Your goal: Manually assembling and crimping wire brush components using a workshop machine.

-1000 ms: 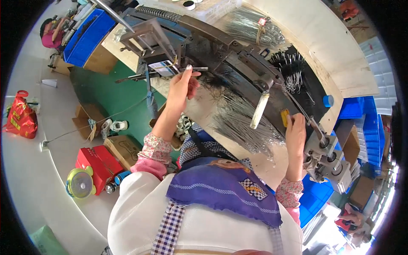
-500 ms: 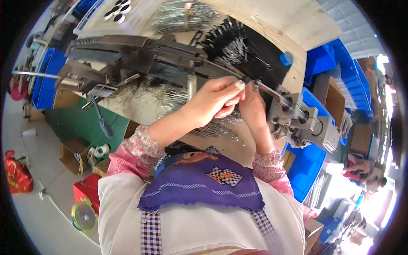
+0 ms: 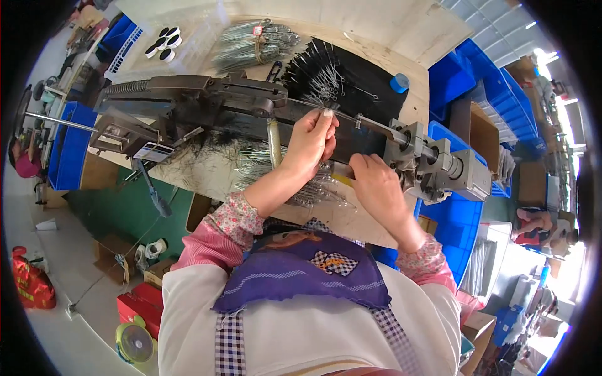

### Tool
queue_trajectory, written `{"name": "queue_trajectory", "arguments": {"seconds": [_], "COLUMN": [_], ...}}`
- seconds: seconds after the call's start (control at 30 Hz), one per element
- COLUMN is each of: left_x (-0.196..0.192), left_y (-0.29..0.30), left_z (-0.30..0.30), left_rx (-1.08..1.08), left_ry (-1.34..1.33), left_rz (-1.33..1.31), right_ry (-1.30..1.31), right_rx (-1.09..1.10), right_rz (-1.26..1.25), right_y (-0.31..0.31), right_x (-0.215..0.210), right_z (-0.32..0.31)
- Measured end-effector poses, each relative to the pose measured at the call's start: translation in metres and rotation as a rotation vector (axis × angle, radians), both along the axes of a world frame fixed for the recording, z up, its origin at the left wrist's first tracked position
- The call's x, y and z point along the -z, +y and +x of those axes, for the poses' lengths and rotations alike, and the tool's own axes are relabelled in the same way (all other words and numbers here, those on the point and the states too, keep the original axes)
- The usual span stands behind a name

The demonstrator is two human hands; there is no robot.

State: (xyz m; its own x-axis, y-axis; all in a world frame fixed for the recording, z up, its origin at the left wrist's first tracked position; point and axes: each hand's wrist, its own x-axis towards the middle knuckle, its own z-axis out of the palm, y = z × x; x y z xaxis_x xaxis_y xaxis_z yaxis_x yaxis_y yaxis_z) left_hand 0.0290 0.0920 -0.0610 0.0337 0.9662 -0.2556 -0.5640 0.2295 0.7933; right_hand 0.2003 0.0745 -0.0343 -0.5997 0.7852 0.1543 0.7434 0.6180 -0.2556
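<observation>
My left hand (image 3: 308,145) is closed in a pinch, thumb on top, on a small tuft of dark bristles (image 3: 331,105) beside the thin metal rod of the bench machine (image 3: 248,94). My right hand (image 3: 378,188) is lower and to the right, fingers curled down near the machine's clamp head (image 3: 417,153). A thin yellow piece (image 3: 342,180) shows at its fingertips; what the fingers hold underneath is hidden. Below my left hand lie loose metal wires (image 3: 254,164). Beyond it, several wire-stemmed brushes (image 3: 329,78) fan out on a black cloth (image 3: 370,72).
A tied bundle of looped wires (image 3: 254,47) lies at the back, beside a clear tray (image 3: 188,47) with black-and-white round pieces (image 3: 167,55). A blue round tub (image 3: 399,83) stands on the cloth's right. Blue bins (image 3: 451,78) flank the bench's right side.
My hands have come apart. The left has moved left with the dark tuft, and the right has dropped down toward the bench's near side.
</observation>
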Motion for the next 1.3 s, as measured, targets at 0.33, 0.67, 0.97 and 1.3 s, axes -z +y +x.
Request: {"name": "queue_trajectory", "arguments": {"seconds": [0.33, 0.67, 0.97, 1.3], "left_x": [0.010, 0.007, 0.008, 0.009], "left_y": [0.002, 0.003, 0.002, 0.003], "left_z": [-0.005, -0.009, -0.012, -0.002], "left_rx": [-0.118, -0.151, -0.048, -0.123], "left_ry": [0.009, 0.003, 0.012, 0.111], "left_rz": [0.107, 0.113, 0.072, 0.111], "right_ry": [0.119, 0.075, 0.188, 0.291], "right_rx": [-0.132, -0.072, -0.158, -0.084], "right_rz": [0.150, -0.232, -0.306, -0.296], "right_y": [0.117, 0.127, 0.125, 0.133], "right_x": [-0.046, -0.044, -0.042, -0.031], "right_z": [-0.045, -0.051, -0.057, -0.029]}}
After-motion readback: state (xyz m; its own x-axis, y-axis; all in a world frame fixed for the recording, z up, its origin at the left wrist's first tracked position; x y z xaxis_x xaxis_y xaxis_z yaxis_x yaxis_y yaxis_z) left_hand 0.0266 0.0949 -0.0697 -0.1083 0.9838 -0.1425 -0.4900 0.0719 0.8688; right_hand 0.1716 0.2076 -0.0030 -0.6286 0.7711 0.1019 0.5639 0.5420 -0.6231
